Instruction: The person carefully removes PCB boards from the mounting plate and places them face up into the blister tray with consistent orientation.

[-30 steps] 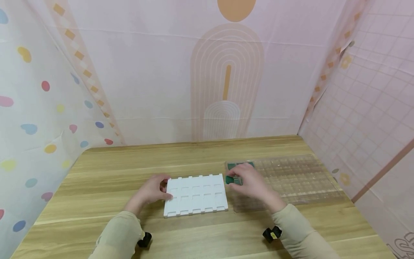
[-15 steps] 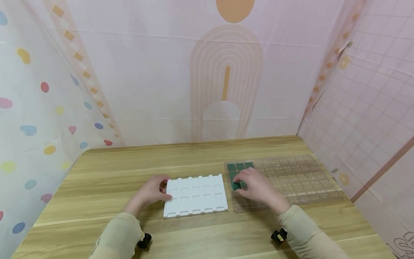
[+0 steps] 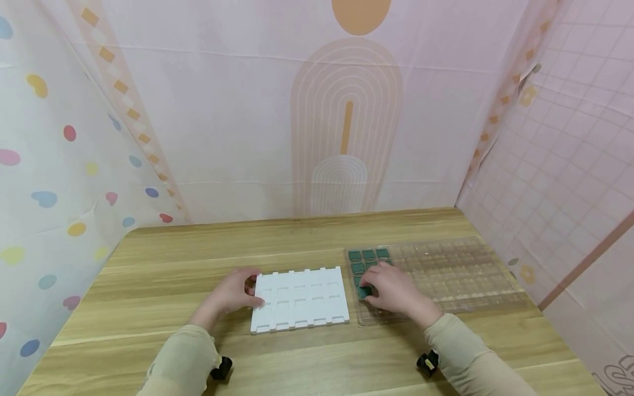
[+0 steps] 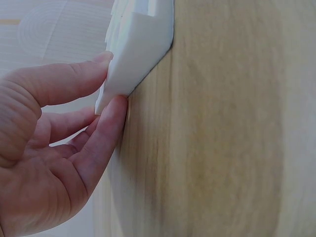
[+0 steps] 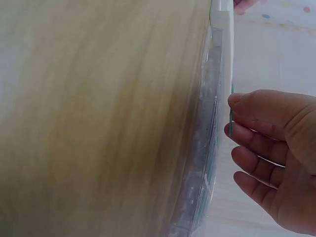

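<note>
My left hand (image 3: 233, 291) grips the left edge of a white plastic tray (image 3: 300, 291) that lies on the table and has rows of shallow recesses. In the left wrist view the thumb presses the tray's upper edge and the fingers touch its side (image 4: 136, 54). My right hand (image 3: 396, 289) pinches a small, thin green board (image 5: 231, 116) by its edges between thumb and index finger. It is above the near left part of a clear plastic tray (image 3: 446, 269). Several more green boards (image 3: 354, 255) sit in the clear tray's left pockets, some hidden behind the hand.
The wooden table (image 3: 238, 242) runs back to a patterned cloth (image 3: 238, 126) hung behind it and on both sides. The clear tray stretches to the right, close to the table's right edge. Black wrist cameras (image 3: 221, 367) hang under both sleeves.
My right hand has moved a little right and toward me over the clear tray, uncovering more green boards at its far left corner. The left hand and white tray have stayed still.
</note>
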### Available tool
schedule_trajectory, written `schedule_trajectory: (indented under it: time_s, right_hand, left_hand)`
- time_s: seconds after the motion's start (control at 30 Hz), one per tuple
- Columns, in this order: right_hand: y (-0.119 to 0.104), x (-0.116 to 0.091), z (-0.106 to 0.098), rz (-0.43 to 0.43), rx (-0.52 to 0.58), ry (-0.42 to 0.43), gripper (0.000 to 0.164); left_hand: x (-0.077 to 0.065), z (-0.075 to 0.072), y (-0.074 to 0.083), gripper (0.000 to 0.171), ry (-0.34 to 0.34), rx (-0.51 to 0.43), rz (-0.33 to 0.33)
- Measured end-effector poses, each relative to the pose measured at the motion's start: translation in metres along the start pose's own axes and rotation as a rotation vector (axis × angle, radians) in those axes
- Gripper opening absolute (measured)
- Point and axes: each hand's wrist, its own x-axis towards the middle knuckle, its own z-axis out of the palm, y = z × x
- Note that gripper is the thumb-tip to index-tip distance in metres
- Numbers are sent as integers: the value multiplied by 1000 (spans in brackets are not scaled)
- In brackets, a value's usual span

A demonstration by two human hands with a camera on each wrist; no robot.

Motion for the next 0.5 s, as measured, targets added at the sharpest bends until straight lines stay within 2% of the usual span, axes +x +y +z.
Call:
schedule_trajectory:
  time_s: [0.5]
  right_hand:
    - [2, 1, 4, 9, -12, -55, 22]
  left_hand:
    - [0, 1, -2, 71, 2, 9, 1]
